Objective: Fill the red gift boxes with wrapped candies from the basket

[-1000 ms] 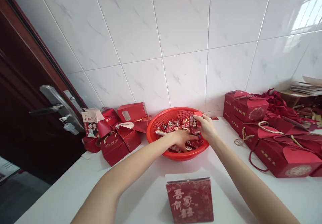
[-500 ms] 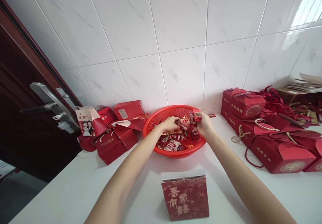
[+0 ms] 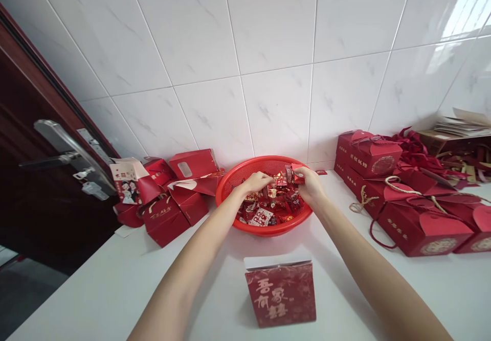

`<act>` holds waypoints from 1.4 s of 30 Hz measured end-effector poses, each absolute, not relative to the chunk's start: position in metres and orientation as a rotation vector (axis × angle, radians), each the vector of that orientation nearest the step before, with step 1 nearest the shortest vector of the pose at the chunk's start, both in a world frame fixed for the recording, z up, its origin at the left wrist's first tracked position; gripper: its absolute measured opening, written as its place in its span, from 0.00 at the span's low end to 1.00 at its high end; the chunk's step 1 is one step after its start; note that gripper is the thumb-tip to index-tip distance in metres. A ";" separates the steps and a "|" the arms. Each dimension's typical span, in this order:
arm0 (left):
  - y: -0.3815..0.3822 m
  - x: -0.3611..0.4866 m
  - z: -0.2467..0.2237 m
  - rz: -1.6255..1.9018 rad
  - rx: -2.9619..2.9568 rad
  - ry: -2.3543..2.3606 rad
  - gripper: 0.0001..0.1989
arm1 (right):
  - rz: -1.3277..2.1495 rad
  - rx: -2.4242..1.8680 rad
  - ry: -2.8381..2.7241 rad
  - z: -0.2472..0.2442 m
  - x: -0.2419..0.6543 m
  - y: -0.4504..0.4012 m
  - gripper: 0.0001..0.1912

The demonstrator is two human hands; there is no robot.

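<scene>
A red perforated plastic basket (image 3: 226, 198) stands against the wall, with several wrapped candies (image 3: 261, 217) in it, mostly in red and dark red wrappers. Over its left side my left hand (image 3: 256, 183) reaches in, fingers closed together among the candies; what they pinch, if anything, is hidden. At the right rim, my right hand (image 3: 311, 185) grips red wrapped candies (image 3: 290, 173) between thumb and fingers. In front of the basket, nearer to me, an upright dark red paper box (image 3: 282, 295) with pale lettering has its white-lined top flap raised.
Folded red gift boxes (image 3: 172, 216) are heaped on the left, by a dark door with a metal handle (image 3: 63, 159). Tied red boxes (image 3: 416, 228) are stacked on the right, with red ribbons (image 3: 412, 152) and a carton of cards (image 3: 460, 126) behind. White tiles back the white table (image 3: 215, 290).
The left hand has shifted slightly within the basket, and the dark red candy by its fingertips no longer shows there. The right hand stays near the rim with candies. The view has moved slightly.
</scene>
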State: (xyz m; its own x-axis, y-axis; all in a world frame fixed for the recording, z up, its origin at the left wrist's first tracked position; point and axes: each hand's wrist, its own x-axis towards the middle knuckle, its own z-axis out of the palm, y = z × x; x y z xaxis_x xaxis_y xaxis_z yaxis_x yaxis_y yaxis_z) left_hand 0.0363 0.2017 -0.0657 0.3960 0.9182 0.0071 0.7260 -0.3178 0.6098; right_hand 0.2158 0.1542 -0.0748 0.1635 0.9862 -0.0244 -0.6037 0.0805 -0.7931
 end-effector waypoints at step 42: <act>0.201 0.054 -0.052 0.699 1.714 0.762 0.15 | 1.255 -0.758 -0.537 -0.067 0.214 0.144 0.14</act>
State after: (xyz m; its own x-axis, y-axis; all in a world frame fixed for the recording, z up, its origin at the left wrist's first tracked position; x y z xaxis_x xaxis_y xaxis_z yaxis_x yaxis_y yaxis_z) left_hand 0.0535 0.2007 -0.0521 0.6216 0.7794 0.0781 0.1453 -0.2126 0.9663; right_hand 0.2141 0.1443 -0.0665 0.2428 0.9692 -0.0421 -0.6382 0.1269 -0.7594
